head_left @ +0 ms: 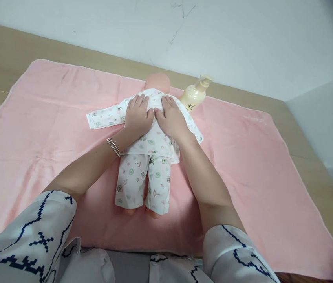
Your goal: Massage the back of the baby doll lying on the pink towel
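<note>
A baby doll [157,81] lies on a pink blanket [243,165], its bald head toward the wall and its face not visible. It wears a white printed top [154,143] and matching trousers [131,179]; its feet poke out at the near end. My left hand [138,116] rests flat on the left side of the doll's upper body, fingers stretched out. On the right side my right hand [171,118] lies flat too, the thumbs of both hands close together. A bracelet [113,147] circles my left wrist.
A cream pump bottle [194,94] stands beside the doll's head, at the blanket's far edge. The blanket covers much of a wooden table [16,47]. Behind the table rises a white wall [119,31] with cracks.
</note>
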Motion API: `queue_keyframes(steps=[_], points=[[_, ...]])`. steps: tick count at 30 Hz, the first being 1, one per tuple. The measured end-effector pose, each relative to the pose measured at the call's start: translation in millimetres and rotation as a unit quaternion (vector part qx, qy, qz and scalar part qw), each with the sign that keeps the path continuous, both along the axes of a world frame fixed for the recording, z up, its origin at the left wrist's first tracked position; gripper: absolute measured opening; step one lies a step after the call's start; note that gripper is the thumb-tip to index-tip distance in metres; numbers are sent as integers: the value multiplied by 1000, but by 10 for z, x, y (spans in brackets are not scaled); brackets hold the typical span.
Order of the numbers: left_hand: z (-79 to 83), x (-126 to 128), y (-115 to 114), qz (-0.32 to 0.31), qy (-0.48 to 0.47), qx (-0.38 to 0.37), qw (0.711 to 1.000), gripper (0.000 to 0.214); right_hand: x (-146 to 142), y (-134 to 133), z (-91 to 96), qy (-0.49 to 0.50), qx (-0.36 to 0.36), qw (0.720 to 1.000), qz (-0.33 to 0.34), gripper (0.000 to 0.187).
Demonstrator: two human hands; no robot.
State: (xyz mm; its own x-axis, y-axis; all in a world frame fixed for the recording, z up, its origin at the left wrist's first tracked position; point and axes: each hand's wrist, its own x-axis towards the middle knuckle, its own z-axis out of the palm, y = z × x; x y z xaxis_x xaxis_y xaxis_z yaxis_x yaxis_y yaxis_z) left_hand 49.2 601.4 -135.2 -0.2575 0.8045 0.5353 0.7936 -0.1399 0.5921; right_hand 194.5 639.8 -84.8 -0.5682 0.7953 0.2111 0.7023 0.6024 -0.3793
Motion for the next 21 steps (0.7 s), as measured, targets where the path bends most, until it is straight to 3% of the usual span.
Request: queue_keyframes(steps=[12, 21], points=[[-70, -12, 19, 28, -21, 4, 999, 54, 30, -97, 67, 27, 64, 996, -56, 50], [-21, -22, -15, 10, -6, -7, 1000, 53, 40, -48, 132, 84, 96, 991, -29, 55]])
